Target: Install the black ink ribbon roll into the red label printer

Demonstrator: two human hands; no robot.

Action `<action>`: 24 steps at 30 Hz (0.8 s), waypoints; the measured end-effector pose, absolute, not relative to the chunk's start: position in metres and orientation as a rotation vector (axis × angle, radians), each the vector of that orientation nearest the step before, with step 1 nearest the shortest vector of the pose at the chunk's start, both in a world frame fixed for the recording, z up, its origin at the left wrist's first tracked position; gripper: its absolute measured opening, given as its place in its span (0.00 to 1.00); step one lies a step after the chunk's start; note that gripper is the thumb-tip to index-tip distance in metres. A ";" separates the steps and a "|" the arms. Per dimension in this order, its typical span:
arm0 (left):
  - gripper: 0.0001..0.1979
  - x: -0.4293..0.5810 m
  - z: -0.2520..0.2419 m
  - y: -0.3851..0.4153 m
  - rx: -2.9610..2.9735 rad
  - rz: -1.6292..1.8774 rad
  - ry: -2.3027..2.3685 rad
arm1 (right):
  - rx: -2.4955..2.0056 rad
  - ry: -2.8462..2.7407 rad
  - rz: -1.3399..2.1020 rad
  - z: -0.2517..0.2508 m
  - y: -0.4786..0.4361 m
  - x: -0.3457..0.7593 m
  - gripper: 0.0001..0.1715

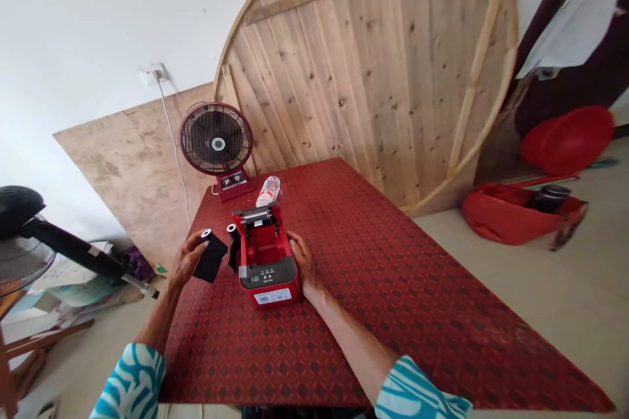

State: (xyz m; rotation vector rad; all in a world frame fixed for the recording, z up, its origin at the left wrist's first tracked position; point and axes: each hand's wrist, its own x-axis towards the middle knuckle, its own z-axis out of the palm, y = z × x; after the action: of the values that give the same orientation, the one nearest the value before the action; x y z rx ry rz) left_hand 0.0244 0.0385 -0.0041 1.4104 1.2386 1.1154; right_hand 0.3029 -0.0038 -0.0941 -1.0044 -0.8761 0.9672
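A small red label printer sits on the table with its lid raised, so its red inner bay shows. My right hand is pressed along the printer's right side, fingers partly hidden behind it. Pinched in my left hand is a black roll with a white core end, a flap of its black sheet hanging loose. Between that roll and the printer is a second black roll, also with a white end, close to the printer's left side.
A red patterned cloth covers the table. Behind the printer lies a clear plastic bottle, and a table fan stands at the back left. Leaning on the wall is a large round wooden board. A red bag rests on the floor.
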 end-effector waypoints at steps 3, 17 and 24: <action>0.31 0.043 0.023 0.019 1.499 1.009 1.134 | -0.995 -0.873 0.978 -0.094 -0.004 0.302 0.24; 0.16 0.159 0.036 0.022 2.630 0.114 1.422 | -0.987 -0.870 0.942 -0.087 -0.005 0.300 0.23; 0.10 0.175 0.028 0.045 2.640 -0.073 1.281 | -0.963 -0.850 0.945 -0.085 -0.004 0.299 0.20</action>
State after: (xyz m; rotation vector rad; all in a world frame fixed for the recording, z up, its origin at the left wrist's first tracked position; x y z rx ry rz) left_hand 0.1745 0.0453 0.0278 2.6397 1.2808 -0.0725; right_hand 0.2993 -0.0043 -0.0846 -0.9632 -0.8501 0.9446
